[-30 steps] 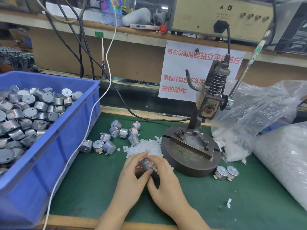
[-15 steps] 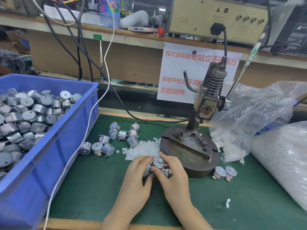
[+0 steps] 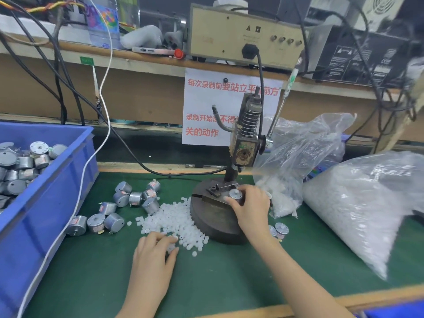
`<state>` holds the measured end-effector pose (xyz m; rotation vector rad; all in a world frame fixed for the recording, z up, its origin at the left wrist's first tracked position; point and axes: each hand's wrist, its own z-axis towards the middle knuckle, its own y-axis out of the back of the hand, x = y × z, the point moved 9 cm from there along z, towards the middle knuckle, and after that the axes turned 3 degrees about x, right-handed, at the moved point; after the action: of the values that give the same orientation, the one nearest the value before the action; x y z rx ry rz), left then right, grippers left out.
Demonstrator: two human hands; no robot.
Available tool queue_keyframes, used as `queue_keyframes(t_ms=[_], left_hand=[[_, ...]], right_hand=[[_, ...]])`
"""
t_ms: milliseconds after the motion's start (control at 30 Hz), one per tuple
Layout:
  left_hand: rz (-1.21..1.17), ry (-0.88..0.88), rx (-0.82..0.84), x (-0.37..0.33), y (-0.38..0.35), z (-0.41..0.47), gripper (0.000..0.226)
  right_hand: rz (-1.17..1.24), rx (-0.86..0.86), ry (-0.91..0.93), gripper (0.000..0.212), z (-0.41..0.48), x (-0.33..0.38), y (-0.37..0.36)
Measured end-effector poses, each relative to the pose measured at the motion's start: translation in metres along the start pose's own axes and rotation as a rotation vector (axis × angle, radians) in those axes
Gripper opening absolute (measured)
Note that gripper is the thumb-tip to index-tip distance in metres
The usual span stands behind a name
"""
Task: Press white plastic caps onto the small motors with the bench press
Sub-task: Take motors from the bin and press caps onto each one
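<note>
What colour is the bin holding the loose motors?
The bin is blue, shown at the left of the head view.

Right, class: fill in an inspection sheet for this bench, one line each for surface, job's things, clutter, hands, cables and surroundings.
Surface: green mat.
Job's things: press on the mat; motor on its base; caps heaped left of the base; loose motors beside them; blue bin of motors at far left.
Clutter: two bags of white parts at right; motor pair right of the base.
Hands: right hand grips the motor; left hand has fingers on the caps, pinch unclear.
Cables: white cable crosses the bin's rim; black cables hang from the shelf.
Surroundings: shelf with beige box; notice behind the press.
</note>
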<state>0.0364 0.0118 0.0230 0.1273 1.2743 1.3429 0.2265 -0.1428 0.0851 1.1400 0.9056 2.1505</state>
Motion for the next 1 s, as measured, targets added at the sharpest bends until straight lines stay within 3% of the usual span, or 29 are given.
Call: queue_keyframes(t_ms=[400,567,700,833,1000], left_hand=[[-0.088,0.079,-0.009,0.008,0.002,0.001,0.012],[-0.114,0.088,-0.015,0.009,0.003,0.003,0.011],[-0.114,0.072,-0.017,0.009,0.002,0.005,0.01],[-0.098,0.073,-0.013,0.009,0.002,0.005,0.01],[-0.092,0.06,0.002,0.006,0.002,0.005,0.009]], right_hand=[[-0.101,0.116,-0.056,0.059,0.02,0.004,-0.012],[0.344,0.187,-0.108,0.075,0.022,0.002,-0.001],[0.635,0.098,-0.286,0.067,0.044,-0.009,0.027],[0.732,-0.004,-0.176,0.047,0.075,0.01,0.065],[0.943,-0.013,-0.191,0.04,0.11,0.024,0.097]])
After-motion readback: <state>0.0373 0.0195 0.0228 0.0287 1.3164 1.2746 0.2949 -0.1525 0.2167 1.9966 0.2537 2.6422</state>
